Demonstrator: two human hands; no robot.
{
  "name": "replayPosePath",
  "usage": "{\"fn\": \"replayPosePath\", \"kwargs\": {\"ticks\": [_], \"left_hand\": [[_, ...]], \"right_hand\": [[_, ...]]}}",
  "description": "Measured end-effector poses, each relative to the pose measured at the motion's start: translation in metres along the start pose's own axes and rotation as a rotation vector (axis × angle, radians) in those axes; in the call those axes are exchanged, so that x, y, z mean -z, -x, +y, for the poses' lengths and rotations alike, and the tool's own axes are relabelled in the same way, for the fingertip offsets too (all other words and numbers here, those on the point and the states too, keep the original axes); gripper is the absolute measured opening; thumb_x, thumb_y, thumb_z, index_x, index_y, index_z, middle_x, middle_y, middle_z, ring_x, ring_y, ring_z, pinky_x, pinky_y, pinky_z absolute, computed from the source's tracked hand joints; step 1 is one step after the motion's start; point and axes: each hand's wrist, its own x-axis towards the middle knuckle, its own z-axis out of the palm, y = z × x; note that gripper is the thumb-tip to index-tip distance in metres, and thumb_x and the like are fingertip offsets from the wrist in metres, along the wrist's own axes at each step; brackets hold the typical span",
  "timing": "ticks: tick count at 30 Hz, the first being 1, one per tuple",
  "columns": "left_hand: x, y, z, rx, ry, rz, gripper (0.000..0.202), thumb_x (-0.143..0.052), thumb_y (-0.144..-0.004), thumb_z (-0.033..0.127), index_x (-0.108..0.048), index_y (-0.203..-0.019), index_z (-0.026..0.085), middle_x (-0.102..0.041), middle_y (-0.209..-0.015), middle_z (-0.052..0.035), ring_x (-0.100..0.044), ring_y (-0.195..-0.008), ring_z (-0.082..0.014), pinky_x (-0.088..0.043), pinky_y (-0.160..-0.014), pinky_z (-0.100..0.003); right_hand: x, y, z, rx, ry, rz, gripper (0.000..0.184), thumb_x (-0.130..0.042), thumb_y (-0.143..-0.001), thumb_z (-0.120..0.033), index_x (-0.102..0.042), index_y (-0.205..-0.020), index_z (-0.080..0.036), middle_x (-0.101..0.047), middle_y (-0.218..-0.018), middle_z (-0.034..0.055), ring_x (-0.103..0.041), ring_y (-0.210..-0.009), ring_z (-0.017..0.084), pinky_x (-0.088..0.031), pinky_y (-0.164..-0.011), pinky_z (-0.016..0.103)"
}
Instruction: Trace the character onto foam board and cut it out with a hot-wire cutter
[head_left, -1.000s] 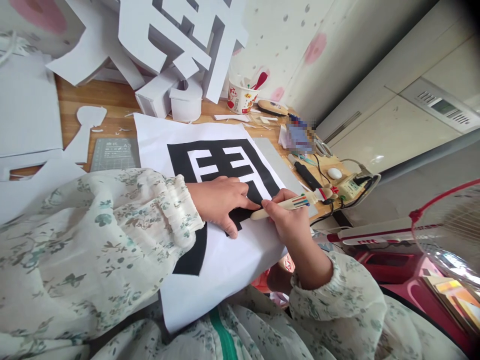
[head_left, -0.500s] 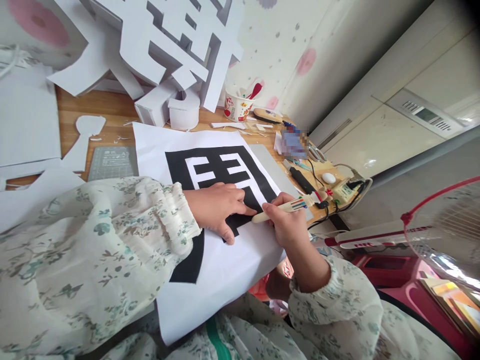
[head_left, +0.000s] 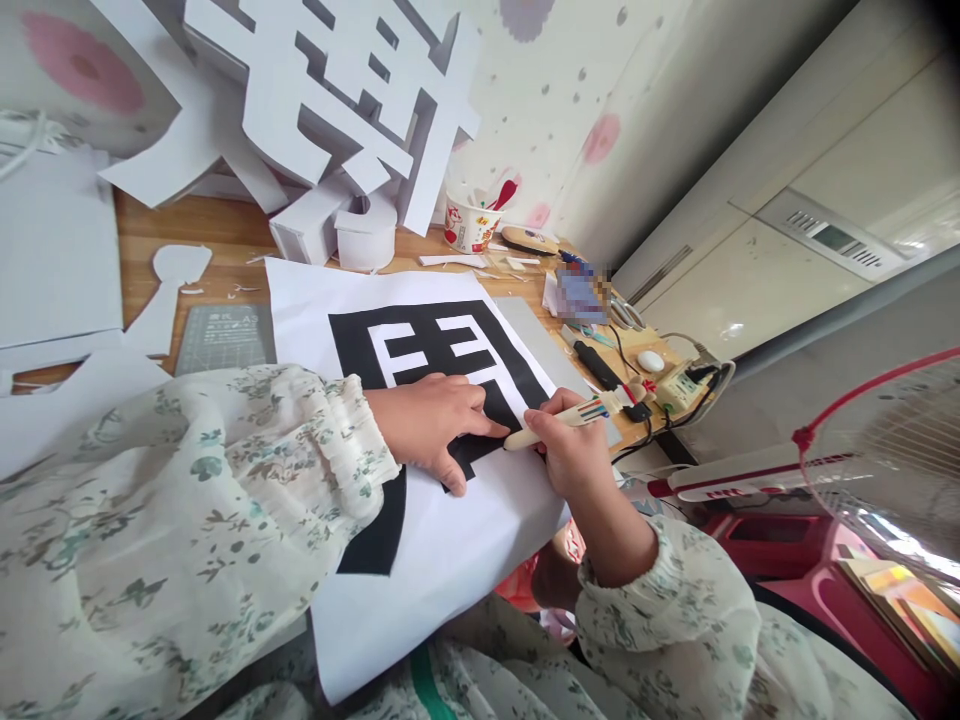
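My left hand (head_left: 439, 420) lies flat with fingers spread on a black paper character cutout (head_left: 442, 318), holding it down on a large white sheet (head_left: 457, 560). The thumb rests near the cutout's lower edge and the index finger points right. In my right hand (head_left: 574, 450) is a cream multicolour pen (head_left: 570, 415), gripped between thumb and fingers. Its tip touches down close to my left index fingertip, along the cutout's edge. The white sheet hangs over the table's front edge. Part of the cutout is hidden under my left hand and sleeve.
White three-dimensional characters (head_left: 330, 100) stand against the wall. A paper cup (head_left: 471, 222) with utensils, a grey cutting mat (head_left: 225, 335), a black-handled cutter (head_left: 596, 362), scissors (head_left: 626, 312) and a power strip (head_left: 686, 388) lie around the sheet. A fan (head_left: 885, 450) stands at right.
The view has shifted slightly. Both hands stay nearly in place, with the pen tip still by my left index finger.
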Motion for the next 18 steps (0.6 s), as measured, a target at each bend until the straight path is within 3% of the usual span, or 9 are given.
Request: {"fn": "replayPosePath", "kwargs": {"ticks": [4,9,14,18], "left_hand": [[0.001,0.000,0.001,0.004,-0.004,-0.003,0.086,-0.081,-0.073,0.058,-0.047,-0.147,0.034,-0.055,-0.109,-0.0069,-0.047,-0.110,-0.0303,-0.036,-0.095,-0.038],[0.001,-0.001,0.001,0.007,-0.011,-0.001,0.087,-0.082,-0.072,0.057,-0.048,-0.148,0.033,-0.055,-0.109,-0.0070,-0.048,-0.110,-0.0300,-0.036,-0.096,-0.038],[0.000,-0.002,-0.001,-0.022,-0.019,0.013,0.081,-0.081,-0.073,0.058,-0.050,-0.145,0.038,-0.054,-0.106,-0.0057,-0.049,-0.107,-0.0292,-0.037,-0.092,-0.038],[-0.001,-0.002,-0.002,-0.041,-0.026,0.018,0.080,-0.081,-0.073,0.058,-0.049,-0.144,0.041,-0.054,-0.103,-0.0051,-0.050,-0.104,-0.0294,-0.038,-0.089,-0.038]], "right_hand": [[0.000,-0.001,0.000,-0.035,-0.096,0.005,0.029,-0.073,-0.068,-0.026,-0.047,-0.056,-0.022,-0.044,-0.049,-0.0077,-0.040,-0.047,0.010,-0.031,-0.047,0.026],[0.000,0.005,-0.005,-0.100,-0.409,0.089,0.034,-0.072,-0.067,-0.027,-0.041,-0.054,-0.023,-0.036,-0.041,-0.0102,-0.034,-0.039,0.009,-0.035,-0.044,0.026],[-0.009,0.027,-0.014,0.051,-0.129,0.075,0.031,-0.075,-0.070,-0.033,-0.049,-0.057,-0.022,-0.049,-0.050,-0.0058,-0.046,-0.047,0.011,-0.037,-0.047,0.025],[-0.016,0.038,-0.017,0.132,-0.009,0.044,0.033,-0.072,-0.072,-0.034,-0.047,-0.055,-0.022,-0.047,-0.049,-0.0057,-0.043,-0.048,0.011,-0.034,-0.046,0.024]]}}
